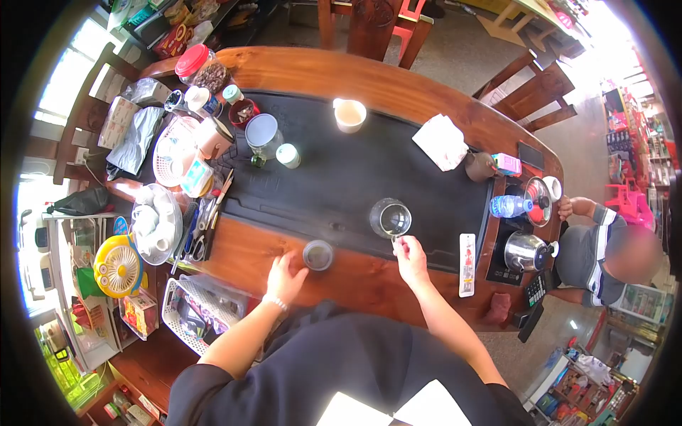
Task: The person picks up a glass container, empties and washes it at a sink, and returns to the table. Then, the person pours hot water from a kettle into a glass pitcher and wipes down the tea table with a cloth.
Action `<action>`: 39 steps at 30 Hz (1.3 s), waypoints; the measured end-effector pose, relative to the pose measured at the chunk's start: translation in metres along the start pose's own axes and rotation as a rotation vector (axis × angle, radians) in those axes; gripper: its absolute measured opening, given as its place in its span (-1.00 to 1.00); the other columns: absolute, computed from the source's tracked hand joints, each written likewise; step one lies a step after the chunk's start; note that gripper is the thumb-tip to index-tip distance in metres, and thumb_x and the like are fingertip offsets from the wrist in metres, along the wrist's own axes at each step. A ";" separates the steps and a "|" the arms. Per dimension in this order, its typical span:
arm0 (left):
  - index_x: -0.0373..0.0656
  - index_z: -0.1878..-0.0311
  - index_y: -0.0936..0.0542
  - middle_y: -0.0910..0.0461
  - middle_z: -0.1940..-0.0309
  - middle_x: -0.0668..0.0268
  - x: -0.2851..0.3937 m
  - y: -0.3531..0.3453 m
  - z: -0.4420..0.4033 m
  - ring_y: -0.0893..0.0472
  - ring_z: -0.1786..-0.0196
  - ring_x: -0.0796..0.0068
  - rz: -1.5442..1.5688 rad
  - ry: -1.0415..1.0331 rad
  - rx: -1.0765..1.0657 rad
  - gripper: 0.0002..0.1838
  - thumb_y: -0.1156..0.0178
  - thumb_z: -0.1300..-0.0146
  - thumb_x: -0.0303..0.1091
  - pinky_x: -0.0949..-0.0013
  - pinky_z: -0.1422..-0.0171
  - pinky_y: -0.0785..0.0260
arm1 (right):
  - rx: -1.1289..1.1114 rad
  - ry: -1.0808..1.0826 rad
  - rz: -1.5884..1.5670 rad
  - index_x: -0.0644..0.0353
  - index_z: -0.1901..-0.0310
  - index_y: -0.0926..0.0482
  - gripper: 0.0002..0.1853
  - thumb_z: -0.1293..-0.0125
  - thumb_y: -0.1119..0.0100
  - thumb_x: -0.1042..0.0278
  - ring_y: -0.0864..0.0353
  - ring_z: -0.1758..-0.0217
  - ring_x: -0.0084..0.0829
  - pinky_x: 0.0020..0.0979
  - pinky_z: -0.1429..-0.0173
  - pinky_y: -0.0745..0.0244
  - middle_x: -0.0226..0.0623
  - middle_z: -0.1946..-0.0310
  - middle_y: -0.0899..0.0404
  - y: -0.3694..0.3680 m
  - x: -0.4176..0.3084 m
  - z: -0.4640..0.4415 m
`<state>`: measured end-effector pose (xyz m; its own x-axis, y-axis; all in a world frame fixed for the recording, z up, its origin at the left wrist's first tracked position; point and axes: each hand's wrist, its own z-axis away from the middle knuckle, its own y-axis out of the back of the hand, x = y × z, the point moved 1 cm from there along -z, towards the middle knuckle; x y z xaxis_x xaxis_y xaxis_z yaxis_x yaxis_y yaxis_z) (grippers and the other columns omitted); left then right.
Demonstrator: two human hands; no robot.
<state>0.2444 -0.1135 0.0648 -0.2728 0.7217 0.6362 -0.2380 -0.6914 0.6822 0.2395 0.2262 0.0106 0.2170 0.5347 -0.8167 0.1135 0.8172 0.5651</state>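
My right hand (410, 259) is closed on the handle of a clear glass pitcher (391, 218), which is on or just over the front part of the black tray (320, 192). Beside a small clear cup (317, 255) on the wooden table edge is my left hand (286, 277), its fingers apart and nothing in them. Farther back on the tray stand a white cup (349, 115) with a pale inside, a lidded glass jar (263, 135) and a small white-capped bottle (288, 155).
At the right are a steel kettle (524, 251), a water bottle (510, 206), tissues (440, 142) and a long white packet (467, 265). A person (604, 248) is at the right end. Tongs (213, 206), a bowl of cups (156, 220) and a basket (192, 319) lie left.
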 end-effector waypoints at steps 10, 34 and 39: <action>-0.22 -0.09 -0.64 -0.71 0.01 0.13 -0.170 -0.021 0.126 -0.66 -0.07 0.34 0.439 0.492 -0.491 -0.56 -0.35 -0.24 -0.15 0.31 -0.19 -0.47 | -0.152 -0.809 0.188 0.30 0.12 -0.63 -0.49 -0.19 -0.36 -0.07 -0.70 0.06 -0.16 -0.20 -0.03 -0.55 -0.03 0.12 -0.71 0.106 0.086 0.303; -0.06 -0.22 -0.43 -0.42 -0.19 0.09 0.152 0.046 -0.201 -0.60 0.05 -0.03 -0.400 -1.009 0.065 -0.47 -0.24 -0.13 -0.50 0.04 0.03 -0.52 | -0.557 -0.869 0.149 0.24 -0.12 -0.56 -0.59 -0.34 -0.27 0.17 -0.67 -0.05 -0.23 -0.30 -0.13 -0.54 -0.11 0.03 -0.68 0.070 0.135 0.235; 0.03 -0.09 -0.64 -0.50 -0.22 0.30 0.176 -0.013 -0.266 -0.57 -0.19 0.25 -0.779 -0.622 0.243 -0.69 -0.08 -0.32 -0.36 0.16 -0.10 -0.51 | -0.555 -0.764 0.167 0.23 -0.12 -0.56 -0.59 -0.35 -0.26 0.17 -0.67 -0.05 -0.24 -0.30 -0.14 -0.54 -0.11 0.02 -0.68 0.046 0.159 0.267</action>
<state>-0.0481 0.0132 0.0717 0.4245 0.9053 0.0125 0.0714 -0.0473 0.9963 0.5383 0.2914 -0.0624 0.7847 0.5291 -0.3230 -0.4094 0.8336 0.3709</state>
